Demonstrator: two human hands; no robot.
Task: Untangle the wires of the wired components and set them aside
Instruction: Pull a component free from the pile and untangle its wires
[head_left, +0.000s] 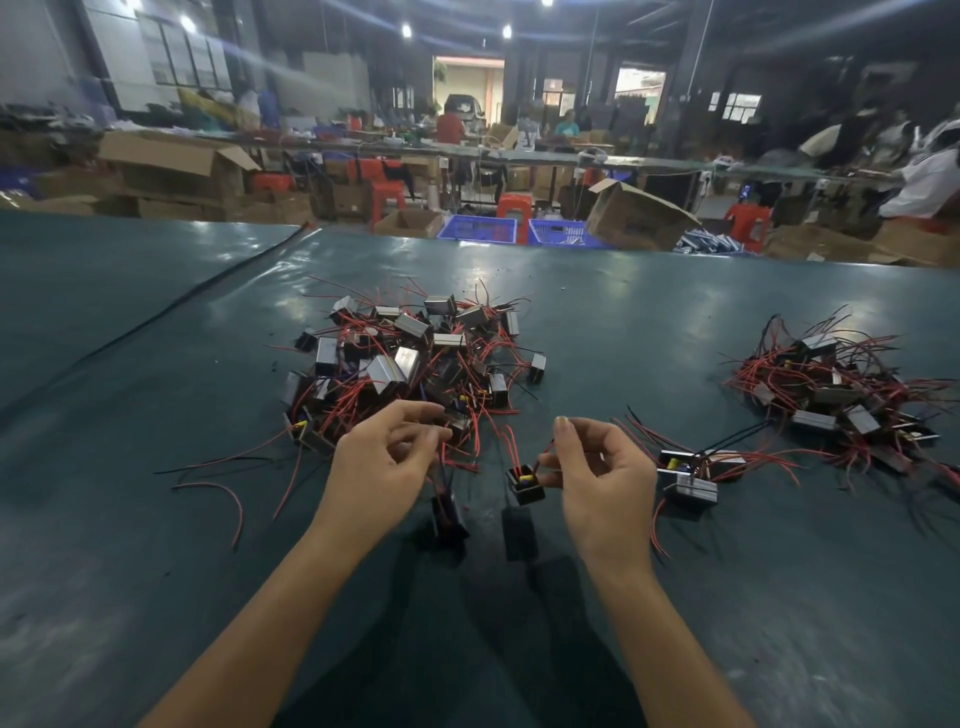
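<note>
Left hand (379, 467), right hand (605, 483) pinch red wires (511, 448) of boxy components (527, 488).

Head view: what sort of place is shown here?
Probably a factory assembly hall: a tangled pile of wired components on a long green worktable, with cardboard boxes and blue crates behind it.
</note>
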